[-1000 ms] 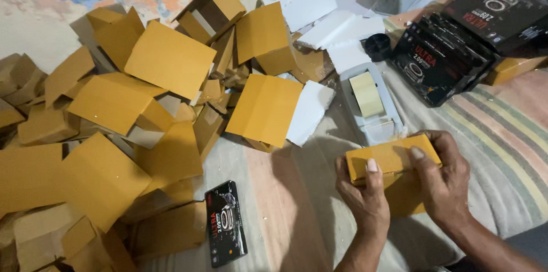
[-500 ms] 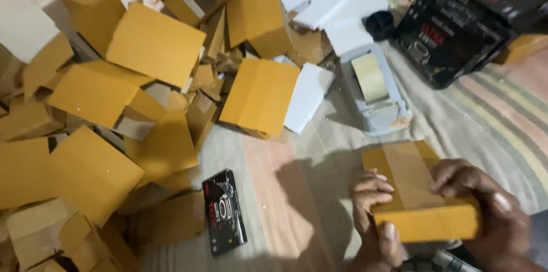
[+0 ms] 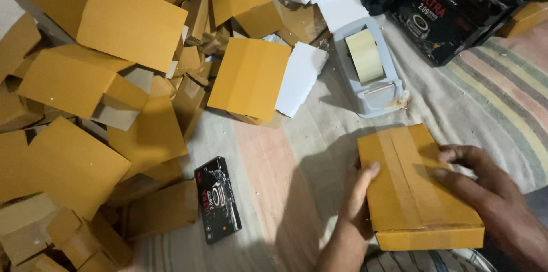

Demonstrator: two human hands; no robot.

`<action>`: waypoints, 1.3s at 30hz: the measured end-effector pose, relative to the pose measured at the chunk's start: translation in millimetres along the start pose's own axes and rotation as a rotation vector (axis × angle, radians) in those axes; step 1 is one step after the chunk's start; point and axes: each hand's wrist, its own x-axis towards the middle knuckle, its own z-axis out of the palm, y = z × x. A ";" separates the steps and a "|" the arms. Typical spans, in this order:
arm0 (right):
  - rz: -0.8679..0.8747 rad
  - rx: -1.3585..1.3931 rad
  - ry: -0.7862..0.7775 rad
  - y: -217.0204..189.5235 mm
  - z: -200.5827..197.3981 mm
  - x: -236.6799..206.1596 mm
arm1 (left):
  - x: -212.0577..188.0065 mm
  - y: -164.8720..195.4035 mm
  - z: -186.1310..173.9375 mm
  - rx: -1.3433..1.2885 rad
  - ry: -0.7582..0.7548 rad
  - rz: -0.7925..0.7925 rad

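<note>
The flat yellow cardboard box [image 3: 419,189] now lies taped face up, turned since a second ago, near right on the striped cloth [image 3: 485,101]; the left hand [image 3: 357,200] and right hand [image 3: 485,192] clamp its sides, near the grey tape dispenser [image 3: 368,69], so sealing looks done

I see both forearms bare, no sleeves, left hand [image 3: 357,200] and right hand [image 3: 488,192] without gloves, rings or watch.
</note>
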 end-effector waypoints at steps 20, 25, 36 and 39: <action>-0.245 -0.199 -0.091 -27.1 17.1 10.3 | 64.1 -21.2 -44.0 0.113 -0.070 0.306; -0.173 -0.113 -0.067 -25.2 14.8 15.6 | 73.5 -26.3 -46.1 0.291 -0.004 0.377; -0.232 -0.183 -0.065 -25.5 10.7 26.0 | 67.4 -20.7 -32.4 0.421 -0.006 0.435; -0.218 -0.260 -0.038 -27.3 10.8 25.0 | 70.0 -21.3 -34.9 0.435 -0.044 0.474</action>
